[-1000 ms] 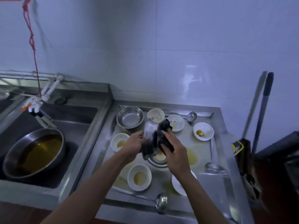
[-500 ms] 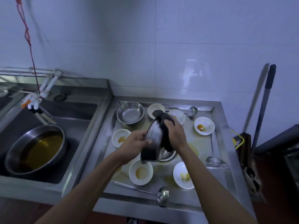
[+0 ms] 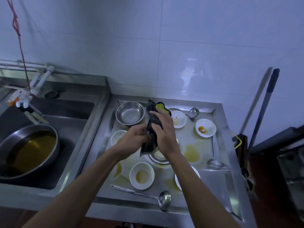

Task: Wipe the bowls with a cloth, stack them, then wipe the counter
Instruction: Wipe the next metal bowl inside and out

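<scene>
Cloth [image 3: 153, 120] under right hand [image 3: 164, 132] fingers [image 3: 155, 128]

A dull, brushed stainless-steel counter [image 3: 212, 176], smeared with yellow oily residue, is seen beneath glossy white glazed bowls [image 3: 142, 175]. A dark, soft, matt cloth [image 3: 154, 119] is pressed against a tilted, shiny steel bowl [image 3: 148, 146]. A polished round metal bowl [image 3: 130, 113] and a mirror-bright steel ladle [image 3: 163, 199] are shown nearby. Smooth, glossy white wall tiles [image 3: 197, 63] reflect light behind.
</scene>
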